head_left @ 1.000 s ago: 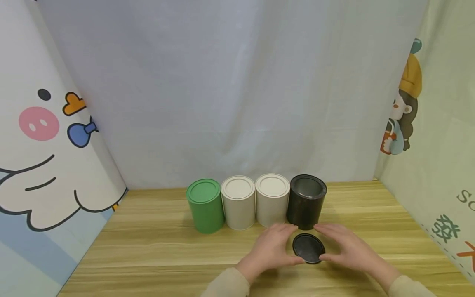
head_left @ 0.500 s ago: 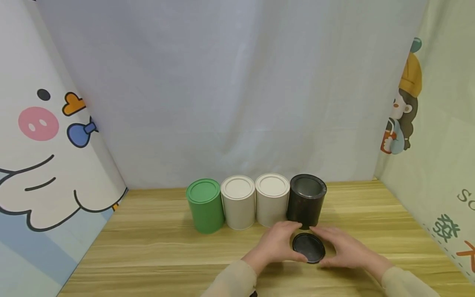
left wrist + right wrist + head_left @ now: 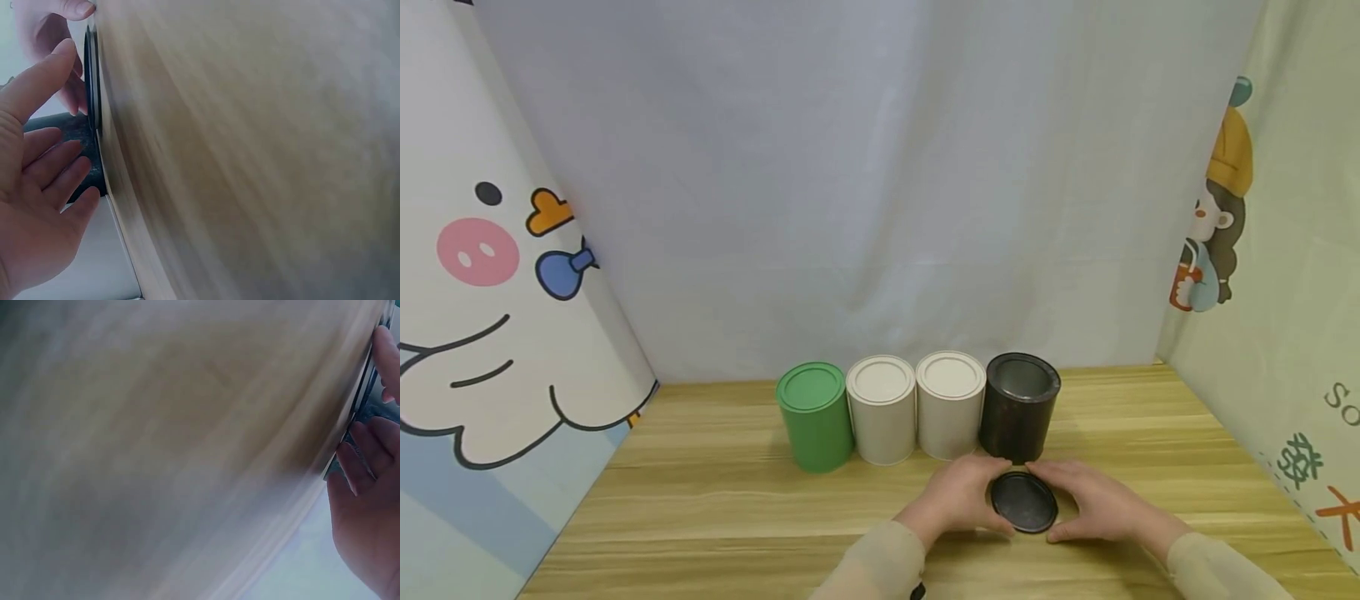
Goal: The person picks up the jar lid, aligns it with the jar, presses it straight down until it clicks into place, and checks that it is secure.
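Observation:
A round black lid (image 3: 1024,502) lies flat on the table, in front of a black can (image 3: 1018,425). My left hand (image 3: 958,497) curves around the lid's left side, its fingers relaxed and thumb apart. On the other side my right hand (image 3: 1097,504) mirrors it, fingers spread loosely and holding nothing. The left wrist view gives the lid (image 3: 92,78) edge-on, with the left hand (image 3: 44,162) beside it and a gap between thumb and fingers. In the right wrist view, the right hand (image 3: 369,494) is at the frame's edge; whether its fingertips touch the lid I cannot tell.
To the left of the black can, in one row, stand a white can (image 3: 951,417), another white can (image 3: 883,421) and a green can (image 3: 817,425). A grey-white cloth (image 3: 880,183) hangs behind the wooden table (image 3: 700,500). Printed panels flank both sides.
Both hands have closed in slightly on the lid from either side. The lid and the cans have stayed in place.

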`<move>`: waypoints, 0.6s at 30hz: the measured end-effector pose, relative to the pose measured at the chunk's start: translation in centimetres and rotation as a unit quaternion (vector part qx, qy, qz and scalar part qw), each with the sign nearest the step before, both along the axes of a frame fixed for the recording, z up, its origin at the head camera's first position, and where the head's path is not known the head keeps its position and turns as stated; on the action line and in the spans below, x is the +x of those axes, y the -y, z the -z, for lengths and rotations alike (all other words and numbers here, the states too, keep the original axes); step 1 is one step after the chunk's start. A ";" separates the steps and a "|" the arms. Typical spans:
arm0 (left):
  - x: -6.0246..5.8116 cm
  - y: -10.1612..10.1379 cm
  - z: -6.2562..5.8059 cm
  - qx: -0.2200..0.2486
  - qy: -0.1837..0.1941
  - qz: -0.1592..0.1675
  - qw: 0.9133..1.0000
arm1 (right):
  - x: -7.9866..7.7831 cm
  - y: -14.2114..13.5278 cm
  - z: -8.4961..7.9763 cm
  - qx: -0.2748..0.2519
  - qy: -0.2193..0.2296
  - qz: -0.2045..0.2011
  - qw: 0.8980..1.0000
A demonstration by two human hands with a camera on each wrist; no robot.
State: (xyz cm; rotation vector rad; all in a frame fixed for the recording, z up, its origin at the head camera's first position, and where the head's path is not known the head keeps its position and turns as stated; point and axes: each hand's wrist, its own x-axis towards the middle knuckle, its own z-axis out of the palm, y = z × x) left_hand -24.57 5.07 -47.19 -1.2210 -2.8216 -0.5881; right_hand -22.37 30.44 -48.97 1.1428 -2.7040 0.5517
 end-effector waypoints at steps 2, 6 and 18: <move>0.0 0.0 0.1 -0.002 0.003 0.000 1.000 | 0.0 0.0 0.0 0.001 0.000 0.000 1.000; -0.1 0.1 0.1 0.000 0.006 0.005 1.000 | 0.0 0.2 0.1 0.005 -0.014 -0.002 1.000; -0.2 0.3 0.3 -0.013 0.002 0.017 1.000 | 0.0 0.7 0.0 0.001 -0.030 -0.022 0.999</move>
